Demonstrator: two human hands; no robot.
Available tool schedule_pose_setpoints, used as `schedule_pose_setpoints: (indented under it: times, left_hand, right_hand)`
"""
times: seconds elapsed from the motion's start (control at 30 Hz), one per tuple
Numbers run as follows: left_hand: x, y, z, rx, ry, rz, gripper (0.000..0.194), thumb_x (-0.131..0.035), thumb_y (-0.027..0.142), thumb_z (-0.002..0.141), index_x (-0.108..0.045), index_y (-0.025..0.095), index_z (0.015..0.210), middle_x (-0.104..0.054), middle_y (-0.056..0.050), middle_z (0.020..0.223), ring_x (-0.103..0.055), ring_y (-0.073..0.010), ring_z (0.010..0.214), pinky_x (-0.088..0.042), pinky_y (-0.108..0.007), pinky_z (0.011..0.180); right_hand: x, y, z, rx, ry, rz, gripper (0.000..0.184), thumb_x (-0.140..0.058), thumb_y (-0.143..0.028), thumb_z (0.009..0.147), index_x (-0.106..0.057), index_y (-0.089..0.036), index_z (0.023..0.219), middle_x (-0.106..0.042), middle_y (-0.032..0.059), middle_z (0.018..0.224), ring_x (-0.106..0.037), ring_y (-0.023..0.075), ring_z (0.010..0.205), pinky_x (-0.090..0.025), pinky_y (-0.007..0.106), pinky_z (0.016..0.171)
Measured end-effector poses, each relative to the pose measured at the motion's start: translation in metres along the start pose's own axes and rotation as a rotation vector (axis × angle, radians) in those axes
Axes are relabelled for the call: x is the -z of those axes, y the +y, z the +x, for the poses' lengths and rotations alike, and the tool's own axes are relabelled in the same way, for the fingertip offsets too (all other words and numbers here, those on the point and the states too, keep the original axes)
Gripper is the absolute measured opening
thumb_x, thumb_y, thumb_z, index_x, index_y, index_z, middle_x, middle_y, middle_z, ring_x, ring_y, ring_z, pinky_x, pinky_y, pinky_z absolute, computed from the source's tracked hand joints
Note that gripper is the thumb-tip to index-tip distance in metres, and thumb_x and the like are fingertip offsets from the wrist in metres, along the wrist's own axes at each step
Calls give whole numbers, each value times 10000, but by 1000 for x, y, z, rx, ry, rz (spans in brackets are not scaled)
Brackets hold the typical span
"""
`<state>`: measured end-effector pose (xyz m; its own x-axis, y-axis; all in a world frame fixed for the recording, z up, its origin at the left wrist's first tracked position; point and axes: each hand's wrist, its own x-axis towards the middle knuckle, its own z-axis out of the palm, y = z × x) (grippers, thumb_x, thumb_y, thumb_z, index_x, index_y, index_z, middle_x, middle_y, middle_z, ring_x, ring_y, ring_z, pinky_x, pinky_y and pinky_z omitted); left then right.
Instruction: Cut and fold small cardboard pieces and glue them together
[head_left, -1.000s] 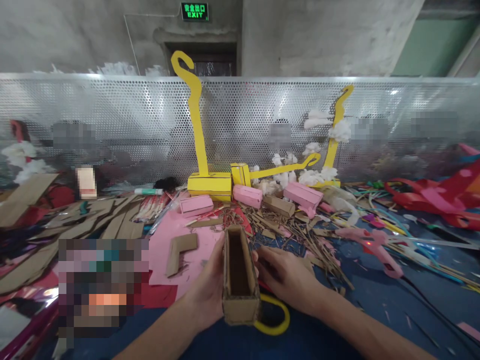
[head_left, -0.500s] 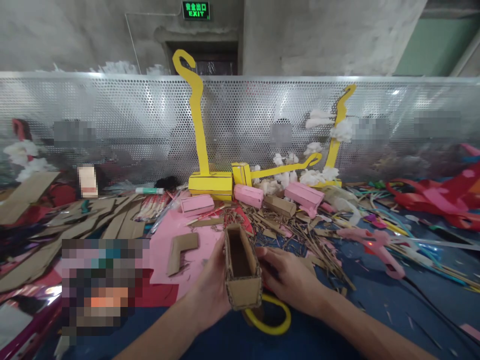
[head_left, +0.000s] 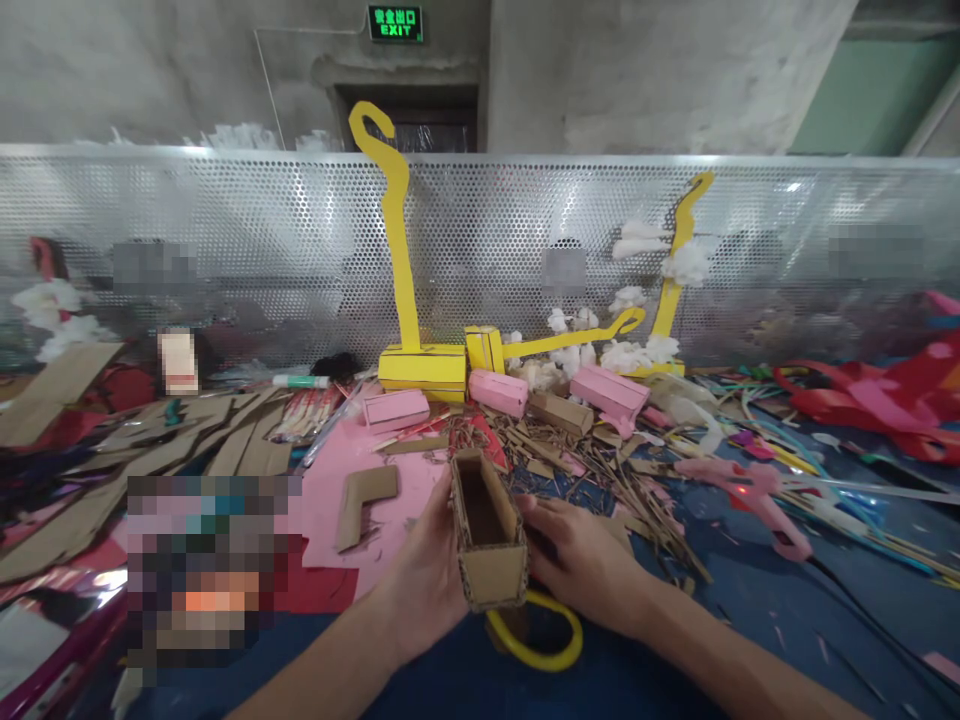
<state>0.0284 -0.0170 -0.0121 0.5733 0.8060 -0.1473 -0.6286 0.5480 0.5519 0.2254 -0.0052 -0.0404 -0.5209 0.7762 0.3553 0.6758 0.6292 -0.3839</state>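
Observation:
Between my two hands is a small open-topped cardboard box (head_left: 491,575), brown, with raw corrugated edges. My left hand (head_left: 431,565) is closed along its left side. At its right wall the fingers of my right hand (head_left: 574,550) are bent against the cardboard, partly hidden behind it. Just below the box lies a yellow ring-shaped handle (head_left: 551,655), partly covered by the box. To the left, an L-shaped piece of cardboard (head_left: 360,505) rests on a pink sheet (head_left: 322,535).
A pink glue gun (head_left: 765,500) with a lit red light and black cord lies right. Cardboard scraps (head_left: 652,520) are scattered ahead. Behind them stand pink boxes (head_left: 607,390) and a yellow box with a tall hook (head_left: 420,370), before a perforated metal screen (head_left: 480,230).
The box has tilted slightly and its near end has shifted a little to the right. Both hands keep almost the same places on it.

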Motion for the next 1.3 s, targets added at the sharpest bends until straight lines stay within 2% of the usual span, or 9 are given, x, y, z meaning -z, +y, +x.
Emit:
schedule_pose_setpoints:
  times: [0.13,0.27,0.43,0.67,0.93,1.3]
  left_hand:
    - [4,-1,5,-22,-1,-48,517,-356,446,1040,-742,115,942,-782,-98,805,-738,-218,665,-590,-339,653]
    - [2,0,6,-19,25,-61,507,-328,427,1049,-724,115,1007,-789,-112,867,-748,-230,696,-601,-355,645]
    - [1,1,5,-8,20,-64,447,-409,412,1030,-726,107,948,-787,-113,816,-751,-236,693,-612,-362,657]
    - [5,1,5,1,18,-68,433,-451,439,1013,-724,106,962,-793,-121,866,-757,-245,709,-607,-365,672]
    - [12,-1,8,-15,-70,-83,419,-453,414,1014,-740,114,959,-795,-104,854,-752,-244,715,-599,-377,702]
    - [10,0,6,-2,-17,-56,423,-482,411,992,-738,78,946,-780,-131,853,-731,-244,708,-581,-355,692]
  right_hand:
    - [-2,3,0,51,-7,-32,162,-494,-173,946,-633,-212,1020,-684,38,829,-623,195,784,-449,282,731]
    - [-3,4,1,68,-27,-51,175,-486,-157,944,-629,-215,1028,-695,33,829,-624,198,785,-449,291,748]
    - [-1,1,1,63,-36,-41,167,-500,-136,933,-635,-214,992,-718,39,934,-631,188,809,-450,286,780]
    - [0,-1,1,55,-27,-77,179,-509,-151,932,-658,-215,1008,-679,22,801,-617,186,756,-431,277,723]
    - [0,-2,1,83,-24,-48,159,-501,-146,936,-640,-212,974,-662,18,791,-609,181,746,-430,279,723]
    - [-4,1,-1,98,-5,-79,172,-498,-111,908,-642,-203,923,-651,21,778,-601,180,743,-436,284,721]
